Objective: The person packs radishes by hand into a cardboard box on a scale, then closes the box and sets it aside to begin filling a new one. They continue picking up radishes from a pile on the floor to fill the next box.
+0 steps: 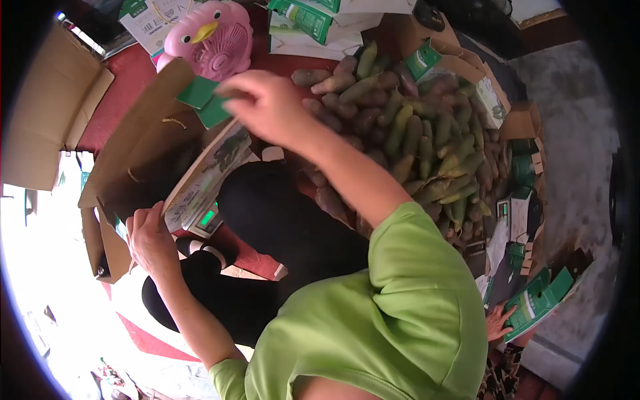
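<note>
An open cardboard box (127,150) with a brown inside and a printed outer side stands tilted in front of me, at left. My left hand (148,241) is closed over the box's near edge, fingers curled round the cardboard. At the far end, my right hand (263,103) is slightly blurred, its fingers bent and closed at the green flap (207,100); the exact grip is partly hidden. Beside the box is a digital scale (203,220) with a lit green display. A heap of long green and purplish radishes (407,133) lies to the right of my right arm.
A pink bird-faced fan (212,41) stands at the back on the red surface. Green packages (303,20) lie behind the heap. At the right, another person's hand (499,323) touches a green box (539,300). A second scale (515,219) stands near the heap's right edge.
</note>
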`<state>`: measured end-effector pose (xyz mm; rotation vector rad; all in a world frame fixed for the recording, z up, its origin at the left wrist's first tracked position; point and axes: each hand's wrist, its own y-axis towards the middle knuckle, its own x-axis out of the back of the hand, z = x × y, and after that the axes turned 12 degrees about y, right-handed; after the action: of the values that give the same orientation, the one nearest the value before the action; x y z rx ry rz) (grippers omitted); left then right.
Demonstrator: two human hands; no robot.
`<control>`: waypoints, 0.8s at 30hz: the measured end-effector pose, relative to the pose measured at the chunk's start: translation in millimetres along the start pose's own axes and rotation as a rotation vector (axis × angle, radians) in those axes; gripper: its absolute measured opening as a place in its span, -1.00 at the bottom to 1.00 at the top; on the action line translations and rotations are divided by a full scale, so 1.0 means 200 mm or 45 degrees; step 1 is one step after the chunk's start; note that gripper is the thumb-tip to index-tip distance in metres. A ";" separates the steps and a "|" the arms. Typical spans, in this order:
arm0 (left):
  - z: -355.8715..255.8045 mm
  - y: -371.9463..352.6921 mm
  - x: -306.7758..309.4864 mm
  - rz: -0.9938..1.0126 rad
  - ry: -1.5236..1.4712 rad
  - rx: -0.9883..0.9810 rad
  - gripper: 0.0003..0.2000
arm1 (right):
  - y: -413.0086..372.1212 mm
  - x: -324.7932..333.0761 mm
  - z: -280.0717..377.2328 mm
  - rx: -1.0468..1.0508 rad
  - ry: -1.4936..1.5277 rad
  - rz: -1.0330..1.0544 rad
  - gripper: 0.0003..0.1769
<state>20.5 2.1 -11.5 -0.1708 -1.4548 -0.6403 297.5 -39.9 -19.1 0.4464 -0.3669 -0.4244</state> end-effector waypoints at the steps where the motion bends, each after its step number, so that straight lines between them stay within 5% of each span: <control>1: 0.00 -0.01 0.00 -0.002 0.002 -0.005 -0.82 | -0.09 0.11 -0.09 -0.120 -0.055 -0.035 -0.76; 3: 0.01 -0.02 -0.02 -0.010 -0.022 -0.009 -0.80 | -0.32 0.33 -0.29 -0.504 -0.097 -0.148 -0.76; 9: 0.00 0.00 -0.01 0.042 0.024 -0.039 -0.80 | -1.12 0.92 -0.73 -1.015 -0.423 -0.530 -0.71; 15: 0.01 -0.01 -0.03 -0.023 -0.017 -0.060 -0.79 | -1.76 0.97 -0.98 -1.346 -0.559 -0.657 -0.64; 16: 0.00 -0.01 -0.02 -0.018 -0.011 -0.057 -0.79 | -1.83 0.96 -1.04 -1.352 -0.499 -0.856 -0.58; 17: 0.00 0.00 -0.02 -0.013 -0.005 -0.053 -0.79 | -1.87 0.95 -1.06 -1.351 -0.436 -1.055 -0.52; 24: 0.00 -0.02 -0.03 -0.036 -0.018 -0.042 -0.79 | -1.69 0.86 -0.86 -1.600 -0.901 -1.143 -0.26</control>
<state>19.0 1.3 -18.2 -0.1814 -1.4626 -0.6876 411.0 -340.0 -285.2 -0.8561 -0.4855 -1.5684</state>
